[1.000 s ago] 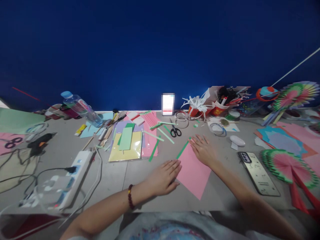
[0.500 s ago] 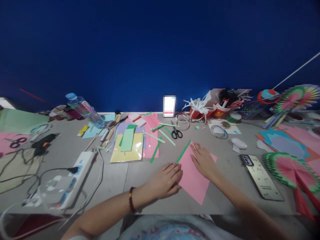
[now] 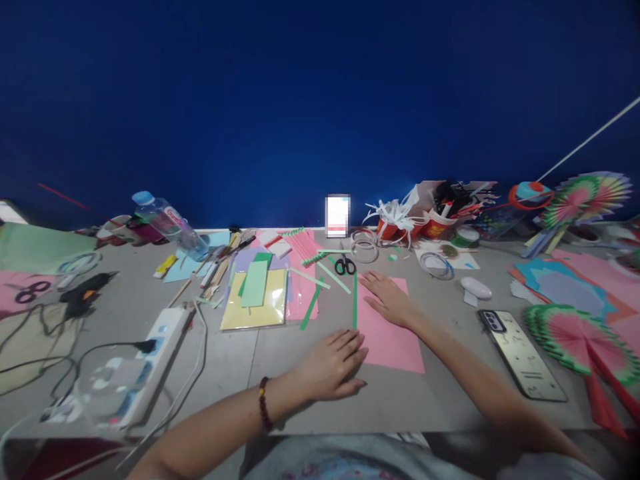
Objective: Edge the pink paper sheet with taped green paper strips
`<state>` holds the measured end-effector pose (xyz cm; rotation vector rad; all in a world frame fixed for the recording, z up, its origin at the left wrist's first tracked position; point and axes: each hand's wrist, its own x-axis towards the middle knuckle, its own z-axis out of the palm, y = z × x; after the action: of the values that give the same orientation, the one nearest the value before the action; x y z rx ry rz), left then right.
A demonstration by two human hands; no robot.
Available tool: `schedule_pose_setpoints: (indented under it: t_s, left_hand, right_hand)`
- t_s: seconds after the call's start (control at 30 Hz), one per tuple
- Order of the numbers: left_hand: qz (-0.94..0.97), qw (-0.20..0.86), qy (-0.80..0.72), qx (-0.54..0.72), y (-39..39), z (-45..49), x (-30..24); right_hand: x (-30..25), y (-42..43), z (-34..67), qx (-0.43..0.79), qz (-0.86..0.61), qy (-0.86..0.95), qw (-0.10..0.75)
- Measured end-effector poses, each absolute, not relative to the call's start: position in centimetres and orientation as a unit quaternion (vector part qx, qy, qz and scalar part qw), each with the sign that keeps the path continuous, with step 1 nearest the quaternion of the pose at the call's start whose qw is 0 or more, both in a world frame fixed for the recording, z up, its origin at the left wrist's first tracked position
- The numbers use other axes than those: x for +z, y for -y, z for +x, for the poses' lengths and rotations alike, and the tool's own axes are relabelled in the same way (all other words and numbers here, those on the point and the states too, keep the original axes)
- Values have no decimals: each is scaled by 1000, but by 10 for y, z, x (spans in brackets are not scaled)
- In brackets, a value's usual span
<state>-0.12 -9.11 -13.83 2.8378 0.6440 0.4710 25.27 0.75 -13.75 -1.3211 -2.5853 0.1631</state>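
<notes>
A pink sheet of paper (image 3: 393,343) lies flat on the grey table, with a green paper strip (image 3: 355,300) along its left edge. My right hand (image 3: 387,297) rests flat on the sheet's upper part, fingers stretched out toward the upper left corner. Palm down, my left hand (image 3: 333,367) lies at the sheet's lower left corner, fingertips touching or covering it and the strip's lower end; its fingers are extended and hold nothing. Black-handled scissors (image 3: 345,267) lie just beyond the strip's top end.
Left of the sheet are loose green strips (image 3: 311,303) and a yellow paper pack (image 3: 275,300). A power strip (image 3: 155,367) with cables lies farther left. On the right are a phone (image 3: 523,353), a white oval object (image 3: 476,288) and pleated paper fans (image 3: 583,340). Cups of tools (image 3: 437,223) stand behind.
The pink sheet with its green strip has turned counter-clockwise, so the strip now runs nearly straight away from me. My right hand has shifted left with it. My left hand has barely moved.
</notes>
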Motion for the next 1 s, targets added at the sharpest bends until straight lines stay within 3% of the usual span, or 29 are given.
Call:
schedule_pose_setpoints:
  t_s: [0.23, 0.4, 0.53, 0.7, 1.0]
  left_hand:
    - [951, 158, -245, 104, 88, -3, -126]
    - [947, 164, -258, 100, 88, -3, -124]
    - [948, 153, -258, 109, 90, -2, -126]
    - [947, 153, -260, 115, 90, -3, -128]
    - [942, 175, -262, 115, 89, -2, -130]
  right_hand:
    - [-134, -31, 247, 40, -413, 900, 130]
    - [-125, -37, 224, 25, -403, 886, 227]
    - [-110, -40, 185, 99, -421, 856, 285]
    - [-103, -45, 141, 161, -484, 841, 180]
    - [-105, -43, 132, 171, -517, 826, 145]
